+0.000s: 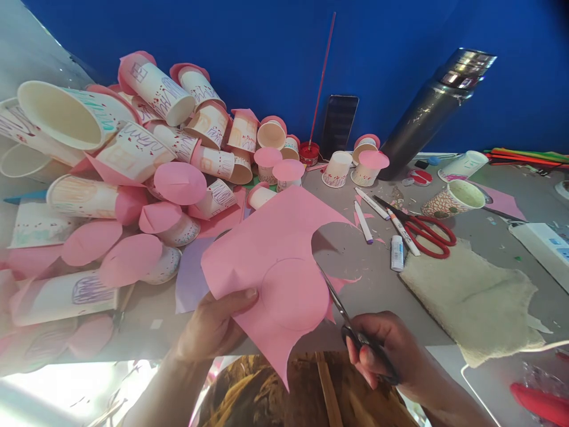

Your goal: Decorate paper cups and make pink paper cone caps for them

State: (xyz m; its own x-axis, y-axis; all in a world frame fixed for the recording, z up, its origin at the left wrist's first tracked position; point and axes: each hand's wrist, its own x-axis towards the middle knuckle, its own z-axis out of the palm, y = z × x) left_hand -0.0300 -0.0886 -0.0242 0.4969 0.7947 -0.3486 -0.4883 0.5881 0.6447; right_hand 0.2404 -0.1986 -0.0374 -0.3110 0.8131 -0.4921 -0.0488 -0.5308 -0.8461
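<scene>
My left hand (220, 323) grips a sheet of pink paper (262, 231) near its lower left edge, thumb on top. A circle is drawn on the sheet, and its right side is cut along the line. Wrapped round the handles of black-handled scissors (342, 308), my right hand (386, 344) holds the blades at the circle's right edge. How far apart the blades are I cannot make out. Behind the blades lies a pink paper scrap (344, 284) with pointed ends.
Many decorated paper cups (155, 89) with pink tops are piled on the left. On the right lie red-handled scissors (427, 234), markers (363, 222), a glue stick (397, 254) and a pale cloth (480, 296). A dark bottle (427, 118) leans at the back beside a phone (340, 121).
</scene>
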